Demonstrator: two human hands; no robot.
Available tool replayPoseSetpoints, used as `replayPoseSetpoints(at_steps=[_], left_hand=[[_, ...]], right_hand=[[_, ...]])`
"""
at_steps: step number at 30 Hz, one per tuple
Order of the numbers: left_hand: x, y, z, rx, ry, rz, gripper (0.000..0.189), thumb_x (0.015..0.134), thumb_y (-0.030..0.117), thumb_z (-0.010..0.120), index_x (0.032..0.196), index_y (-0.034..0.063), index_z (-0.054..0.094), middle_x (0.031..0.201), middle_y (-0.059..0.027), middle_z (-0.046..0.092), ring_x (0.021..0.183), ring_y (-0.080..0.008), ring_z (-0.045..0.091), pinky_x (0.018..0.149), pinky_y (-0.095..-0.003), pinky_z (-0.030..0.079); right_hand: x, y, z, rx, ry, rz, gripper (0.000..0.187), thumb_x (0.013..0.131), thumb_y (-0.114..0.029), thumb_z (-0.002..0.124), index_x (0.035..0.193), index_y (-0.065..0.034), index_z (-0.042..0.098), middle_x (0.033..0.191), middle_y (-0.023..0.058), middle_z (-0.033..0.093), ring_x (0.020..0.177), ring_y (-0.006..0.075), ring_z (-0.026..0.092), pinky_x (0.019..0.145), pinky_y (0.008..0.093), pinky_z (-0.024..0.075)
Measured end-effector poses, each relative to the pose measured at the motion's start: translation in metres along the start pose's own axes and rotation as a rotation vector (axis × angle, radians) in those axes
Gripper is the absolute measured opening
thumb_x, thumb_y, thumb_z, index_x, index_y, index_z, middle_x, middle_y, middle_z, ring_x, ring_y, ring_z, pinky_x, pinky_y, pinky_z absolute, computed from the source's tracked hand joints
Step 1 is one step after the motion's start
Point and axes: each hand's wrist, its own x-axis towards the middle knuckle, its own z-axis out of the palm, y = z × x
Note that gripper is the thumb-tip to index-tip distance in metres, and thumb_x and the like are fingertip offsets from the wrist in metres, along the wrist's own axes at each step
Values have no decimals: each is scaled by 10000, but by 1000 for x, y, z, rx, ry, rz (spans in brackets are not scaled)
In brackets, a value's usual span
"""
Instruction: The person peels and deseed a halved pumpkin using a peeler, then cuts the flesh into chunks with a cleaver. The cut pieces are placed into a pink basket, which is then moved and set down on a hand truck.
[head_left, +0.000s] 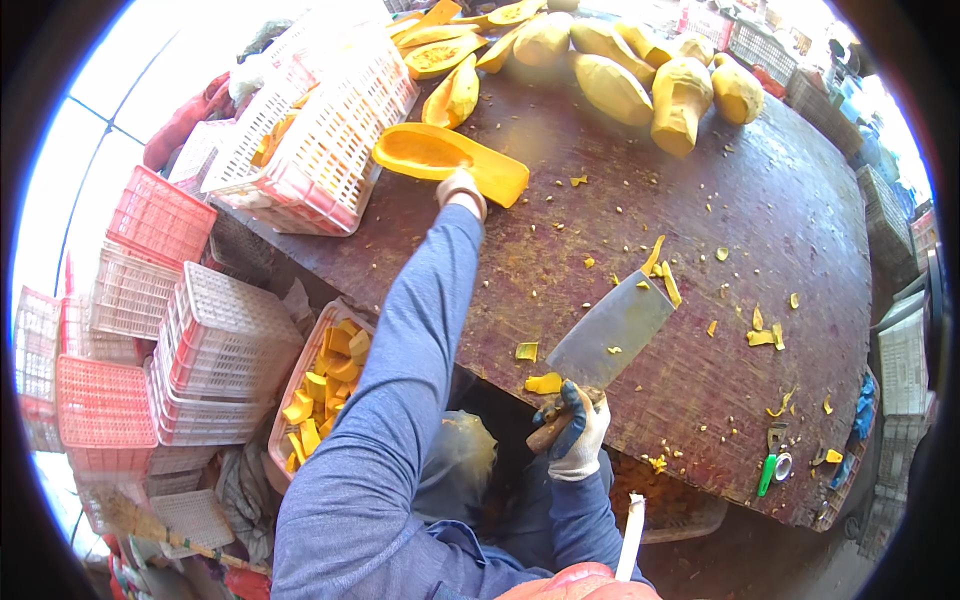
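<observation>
My left hand (460, 191) reaches far across the table and grips the near edge of a hollowed squash half (491, 169). Its cut orange face is turned up, and my fingers are partly hidden. My right hand (581, 435), in a white and dark blue work glove, is closed around the wooden handle (546, 435) of a cleaver. The broad cleaver blade (611, 330) lies low over the tabletop, pointing away to the right. Thin squash peelings (669, 285) lie at its tip, and small scraps rest on the blade.
Peeled whole squashes (611, 88) and cut halves (442, 56) line the far edge of the wooden table (750, 195). A slatted crate (322, 142) stands at the left. Below is a crate rim (279, 420) around squash chunks. A green-handled peeler (769, 461) and tape roll (782, 466) lie right.
</observation>
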Motion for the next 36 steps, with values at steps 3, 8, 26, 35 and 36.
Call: replayPoseSetpoints(at_steps=[3,8,26,35,36], left_hand=[[71,26,-35,-77,-82,88,412,915,182,754,1257,-19,639,1153,-127,708,947,-241,701,875,-360,562],[74,30,-52,67,-93,83,296,866,147,745,1111,1,665,994,-117,667,859,-246,656,737,-422,586],[-226,-70,-188,825,-512,121,393,891,187,774,1142,-83,638,1065,-228,727,936,-297,725,822,-382,576],[-225,-110,-195,1139,-604,382,567,885,350,758,1237,-59,585,1136,-274,708,1080,-404,692,900,-444,562],[-228,-111,-197,1174,-593,365,586,889,349,751,1265,-62,567,1141,-278,705,1090,-403,688,912,-446,557]], right_hand=[[-6,5,4,-4,-45,31,129,933,-97,655,954,-44,540,701,71,553,544,219,594,504,388,529],[-6,7,12,-80,-56,-4,156,948,-110,672,997,-8,564,716,96,599,528,200,595,486,361,525],[-10,-47,-4,-739,-163,-547,113,1004,-90,590,1066,-6,633,688,8,584,534,72,547,484,239,439],[67,-78,47,-1499,-192,-774,298,942,-268,667,1061,4,657,954,268,710,938,447,686,811,503,539],[72,-78,54,-1557,-206,-706,306,945,-264,659,1089,6,658,998,276,710,976,445,682,842,504,536]])
